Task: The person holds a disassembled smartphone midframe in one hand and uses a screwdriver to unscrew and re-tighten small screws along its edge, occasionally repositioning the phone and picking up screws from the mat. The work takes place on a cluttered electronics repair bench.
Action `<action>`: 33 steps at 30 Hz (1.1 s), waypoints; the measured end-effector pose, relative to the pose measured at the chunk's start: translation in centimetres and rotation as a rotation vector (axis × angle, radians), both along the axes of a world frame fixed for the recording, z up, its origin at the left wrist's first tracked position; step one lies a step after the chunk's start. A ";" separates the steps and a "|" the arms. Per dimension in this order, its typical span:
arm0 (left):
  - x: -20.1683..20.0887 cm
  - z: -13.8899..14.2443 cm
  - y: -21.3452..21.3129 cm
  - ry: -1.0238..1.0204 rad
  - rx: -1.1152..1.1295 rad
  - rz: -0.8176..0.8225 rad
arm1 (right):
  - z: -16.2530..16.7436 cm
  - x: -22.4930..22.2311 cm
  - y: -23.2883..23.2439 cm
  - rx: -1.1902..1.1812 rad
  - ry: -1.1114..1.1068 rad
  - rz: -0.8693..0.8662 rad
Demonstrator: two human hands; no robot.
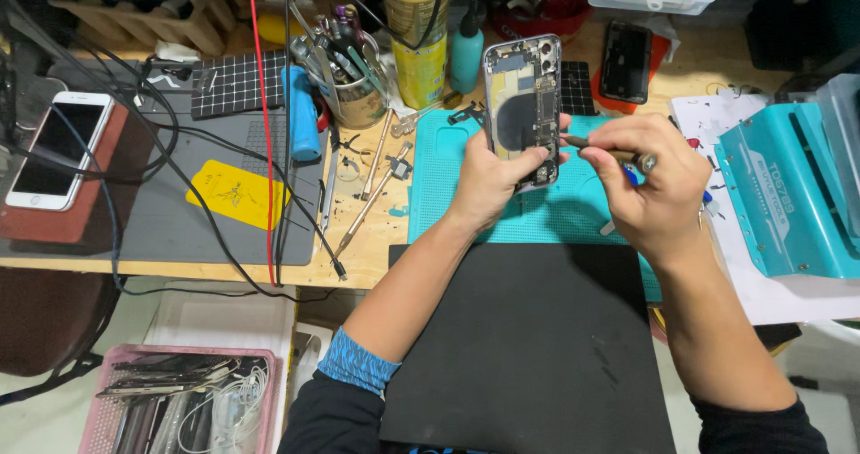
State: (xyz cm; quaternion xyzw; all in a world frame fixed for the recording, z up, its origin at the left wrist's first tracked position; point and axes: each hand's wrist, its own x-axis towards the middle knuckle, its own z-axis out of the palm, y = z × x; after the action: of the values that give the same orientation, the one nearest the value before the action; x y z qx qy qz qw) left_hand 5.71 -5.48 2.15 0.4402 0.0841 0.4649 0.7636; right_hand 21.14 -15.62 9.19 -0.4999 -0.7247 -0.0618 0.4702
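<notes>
Two hands up over teal mat on desk. Left hand grips opened phone upright, internals facing camera. Right hand pinches a thin tool, tip touching phone's lower right edge. White phone far left.

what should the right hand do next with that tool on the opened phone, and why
Probably ease the tool tip a little further into the lower part of the opened phone. The left hand holds the phone upright above the teal mat, its inner boards facing the camera, and the right hand pinches the tool with its tip right at the phone's right edge.
</notes>
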 end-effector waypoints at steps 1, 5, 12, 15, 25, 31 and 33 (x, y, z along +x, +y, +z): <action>0.0 -0.1 0.1 -0.001 0.001 0.007 | 0.2 -0.1 0.1 -0.022 0.027 0.009; 0.5 -0.8 0.3 0.028 0.027 0.093 | 0.1 -0.3 0.3 -0.085 0.296 -0.007; 0.8 -2.7 0.0 0.231 0.058 0.222 | -3.5 1.3 1.9 -0.524 -0.032 -0.300; 1.4 -3.5 -0.5 0.199 0.174 0.163 | -6.0 1.0 1.9 -0.529 -0.194 -0.368; 2.2 -3.7 -1.3 0.281 0.040 -0.059 | -5.2 6.5 -0.9 -0.424 -0.104 -0.527; 2.0 -1.6 -1.8 0.322 -0.056 -0.140 | -4.0 9.7 -2.3 -0.630 -0.113 -0.720; 1.8 -1.1 -1.7 0.354 -0.075 -0.139 | -4.1 9.7 -2.6 -0.695 -0.088 -0.662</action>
State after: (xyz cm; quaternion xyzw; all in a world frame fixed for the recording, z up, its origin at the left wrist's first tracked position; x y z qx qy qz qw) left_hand 7.52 -7.17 1.09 0.4910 0.2039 0.3229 0.7830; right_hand 30.86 -18.25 5.06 -0.8282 -0.5236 0.0165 0.1993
